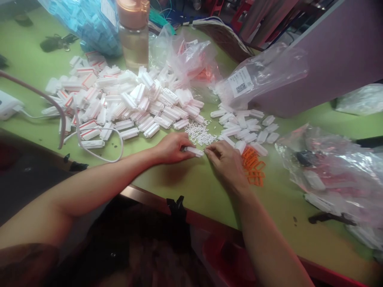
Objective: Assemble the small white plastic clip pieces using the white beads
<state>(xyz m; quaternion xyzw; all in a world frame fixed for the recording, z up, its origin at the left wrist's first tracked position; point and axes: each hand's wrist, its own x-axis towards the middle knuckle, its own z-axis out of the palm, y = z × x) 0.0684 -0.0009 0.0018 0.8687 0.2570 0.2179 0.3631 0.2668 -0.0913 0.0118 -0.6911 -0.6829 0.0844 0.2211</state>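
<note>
My left hand (175, 148) is closed around a small white plastic housing (194, 151), whose right end sticks out past the fingers. Close to that end, my right hand (220, 155) pinches thumb and finger together; whatever sits between them is too small to make out. Just beyond both hands lies a heap of tiny white pins (201, 133). A pile of orange plastic clips (253, 165) rests beside my right hand. White plastic strips (242, 125) are scattered behind it. Many white housings (131, 103), some with red-orange edges, are heaped at the left.
A bottle (134, 44) stands behind the heap, beside a bag of blue parts (92, 28). Clear labelled bags (263, 75) lie at the back, and another plastic bag (335, 171) is at the right. A white cable (115, 159) loops over the table's left side.
</note>
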